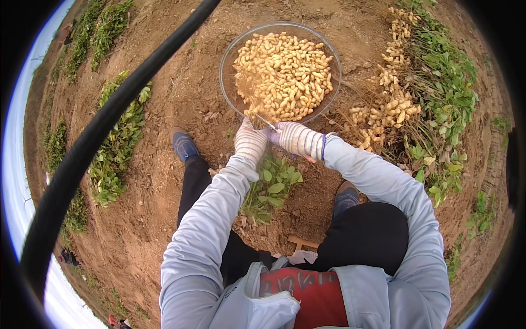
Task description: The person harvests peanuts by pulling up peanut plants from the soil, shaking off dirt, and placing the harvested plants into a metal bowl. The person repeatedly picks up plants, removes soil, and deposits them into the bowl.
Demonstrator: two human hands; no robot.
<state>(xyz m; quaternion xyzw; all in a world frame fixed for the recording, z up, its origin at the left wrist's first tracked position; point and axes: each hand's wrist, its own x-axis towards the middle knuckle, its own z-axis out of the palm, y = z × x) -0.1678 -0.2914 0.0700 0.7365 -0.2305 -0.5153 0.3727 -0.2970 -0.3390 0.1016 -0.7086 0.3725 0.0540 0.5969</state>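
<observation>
Both my hands wear striped knit gloves and meet at the near rim of a clear round basin [339, 82], which holds a heap of unshelled peanuts [287, 76]. My left hand [250, 140] is closed around a peanut plant, its green leaves [273, 181] hanging below between my legs and its roots pointing to the basin. My right hand [298, 139] grips a small metal cutting tool [266, 122], probably scissors, with the blade over the rim beside the roots. Its exact kind is unclear, and the gloves hide its handle.
Pulled peanut plants [444, 82] lie in a row on the right, their pods [390, 109] towards the basin. Growing plants [113, 156] stand on the left. A dark strap or tube [119, 98] crosses the upper left view. A wooden piece [303, 242] lies near my lap.
</observation>
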